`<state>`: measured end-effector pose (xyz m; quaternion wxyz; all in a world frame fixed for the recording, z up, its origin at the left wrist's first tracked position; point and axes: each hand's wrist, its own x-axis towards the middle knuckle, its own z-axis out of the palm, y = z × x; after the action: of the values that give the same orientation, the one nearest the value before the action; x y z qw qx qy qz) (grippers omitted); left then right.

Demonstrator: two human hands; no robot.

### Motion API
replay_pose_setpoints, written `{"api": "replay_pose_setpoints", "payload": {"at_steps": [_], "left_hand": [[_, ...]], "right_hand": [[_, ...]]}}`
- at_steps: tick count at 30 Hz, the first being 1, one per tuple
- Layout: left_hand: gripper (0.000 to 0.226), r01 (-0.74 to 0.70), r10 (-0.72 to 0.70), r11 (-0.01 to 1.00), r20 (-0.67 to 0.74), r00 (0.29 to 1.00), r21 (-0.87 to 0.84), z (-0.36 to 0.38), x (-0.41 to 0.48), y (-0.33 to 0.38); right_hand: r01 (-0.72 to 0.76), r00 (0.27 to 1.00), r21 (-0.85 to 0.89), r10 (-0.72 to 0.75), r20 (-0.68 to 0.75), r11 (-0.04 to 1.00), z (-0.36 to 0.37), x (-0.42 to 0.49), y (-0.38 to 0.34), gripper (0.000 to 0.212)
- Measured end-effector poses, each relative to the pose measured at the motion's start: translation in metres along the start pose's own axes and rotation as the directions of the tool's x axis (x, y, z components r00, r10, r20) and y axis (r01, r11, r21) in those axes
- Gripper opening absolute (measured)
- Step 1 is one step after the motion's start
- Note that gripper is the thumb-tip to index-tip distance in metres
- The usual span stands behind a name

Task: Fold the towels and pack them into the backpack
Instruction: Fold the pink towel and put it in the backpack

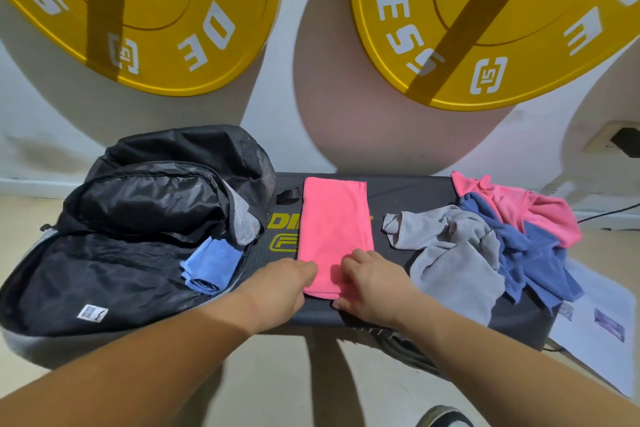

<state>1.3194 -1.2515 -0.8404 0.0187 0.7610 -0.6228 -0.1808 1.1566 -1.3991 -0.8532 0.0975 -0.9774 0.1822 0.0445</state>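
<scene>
The backpack [104, 270] lies open over the black platform's [415, 191] left end, with a folded light blue towel [211, 267] at its mouth. At the platform's middle lies a folded pink towel [332, 218]. The left hand [277, 288] touches the towel's near left edge with fingers curled; whether it grips is unclear. The right hand [374, 284] pinches the near end. On the platform's right end, a grey towel [450, 253], a dark blue towel [533, 253] and a second pink towel [519, 204] lie crumpled.
</scene>
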Motion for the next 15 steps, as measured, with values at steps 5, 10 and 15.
{"api": "replay_pose_setpoints", "payload": {"at_steps": [5,10,15], "left_hand": [[0.021,0.081,-0.086,0.990,-0.033,0.996,-0.117,-0.001,-0.022,-0.009],[0.030,0.077,-0.108,0.970,-0.126,0.986,-0.231,0.019,-0.036,-0.009],[0.011,0.043,-0.102,0.959,-0.198,0.975,-0.281,0.035,-0.035,-0.013]], "right_hand": [[0.200,0.968,-0.198,-0.224,-0.108,0.960,0.016,-0.005,-0.005,0.043],[0.172,0.974,-0.052,-0.178,-0.140,0.984,0.006,-0.007,-0.012,0.022],[-0.068,0.997,0.310,0.071,0.003,0.948,0.001,-0.009,-0.002,0.007]]}}
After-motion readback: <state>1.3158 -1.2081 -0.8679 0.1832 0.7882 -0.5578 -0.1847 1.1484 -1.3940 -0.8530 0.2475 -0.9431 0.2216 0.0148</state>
